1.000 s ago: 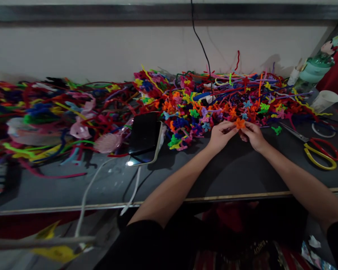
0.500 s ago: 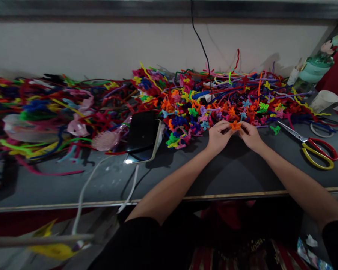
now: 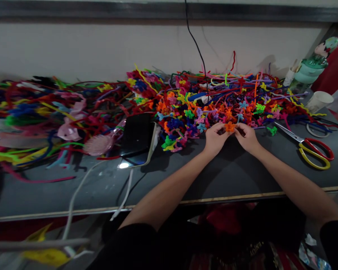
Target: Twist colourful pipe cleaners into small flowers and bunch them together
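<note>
Both of my hands meet at the front edge of a big heap of coloured pipe cleaners. My left hand and my right hand each pinch a side of a small orange pipe-cleaner flower. The fingers of both hands are curled closed on it. Several finished little flowers in many colours lie just left of my left hand.
A dark phone with a white cable lies left of centre on the grey table. A pink hairbrush sits beside it. Red-and-yellow scissors lie to the right, with a paper cup and tape ring behind.
My hands keep hold of the orange flower with only small finger shifts. The view has drifted slightly, so everything sits a little further left.
</note>
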Tool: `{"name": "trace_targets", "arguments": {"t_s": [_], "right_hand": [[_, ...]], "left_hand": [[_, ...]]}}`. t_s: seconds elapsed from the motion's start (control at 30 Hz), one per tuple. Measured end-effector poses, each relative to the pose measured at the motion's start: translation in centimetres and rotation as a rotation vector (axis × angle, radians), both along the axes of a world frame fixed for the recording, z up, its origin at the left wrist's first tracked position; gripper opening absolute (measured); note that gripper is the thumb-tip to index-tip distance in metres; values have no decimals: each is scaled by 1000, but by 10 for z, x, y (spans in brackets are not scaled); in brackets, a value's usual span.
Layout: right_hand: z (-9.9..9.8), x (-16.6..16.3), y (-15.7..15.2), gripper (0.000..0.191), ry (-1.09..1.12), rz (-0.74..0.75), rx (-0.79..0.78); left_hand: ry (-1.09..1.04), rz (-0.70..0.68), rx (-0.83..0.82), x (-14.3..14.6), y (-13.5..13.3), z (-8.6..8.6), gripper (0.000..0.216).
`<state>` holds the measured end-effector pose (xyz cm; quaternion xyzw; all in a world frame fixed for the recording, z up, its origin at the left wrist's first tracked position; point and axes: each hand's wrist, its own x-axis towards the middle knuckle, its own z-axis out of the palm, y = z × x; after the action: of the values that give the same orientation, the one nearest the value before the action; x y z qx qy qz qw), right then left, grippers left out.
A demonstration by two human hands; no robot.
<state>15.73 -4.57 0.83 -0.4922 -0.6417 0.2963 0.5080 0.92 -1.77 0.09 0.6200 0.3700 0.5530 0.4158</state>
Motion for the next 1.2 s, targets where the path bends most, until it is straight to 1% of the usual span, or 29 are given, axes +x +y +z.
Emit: {"name": "trace_targets", "arguments": {"t_s": [0.1, 0.2, 0.27, 0.43, 0.5, 0.6, 0.67, 0.73, 0.9, 1.07, 1.2], "right_hand": [[5, -1, -3, 20, -100, -26, 93], [8, -2, -5, 13, -153, -38, 111], [8, -2, -6, 13, -138, -39, 88], [7, -2, -5, 17, -75, 22, -5], [5, -2, -4, 15, -84, -9, -2], [4, -2, -4, 12, -113, -78, 47], [3, -2, -4, 12, -114, -87, 77], [3, -1, -4, 14, -103, -76, 94], [1, -1, -2, 17, -104, -35, 60], [3, -2, -1, 20, -114, -4, 27], [6, -4, -2, 21, -101, -1, 16]], "left_hand": [[-5, 48, -26, 0, -2, 3, 25], [-12, 41, -64, 1, -4, 4, 27], [-27, 28, -86, 1, -4, 4, 28], [-89, -18, -119, 2, -3, 3, 28], [-80, -24, -122, 2, -2, 2, 26], [-61, -30, -138, 2, -3, 2, 22], [-52, -34, -118, 2, -3, 2, 20], [-46, -33, -64, 1, -3, 1, 18], [-3, -11, 51, -1, -3, 3, 15], [50, 32, 108, -2, -5, 2, 19], [49, 40, 114, 0, -4, 0, 24]]}}
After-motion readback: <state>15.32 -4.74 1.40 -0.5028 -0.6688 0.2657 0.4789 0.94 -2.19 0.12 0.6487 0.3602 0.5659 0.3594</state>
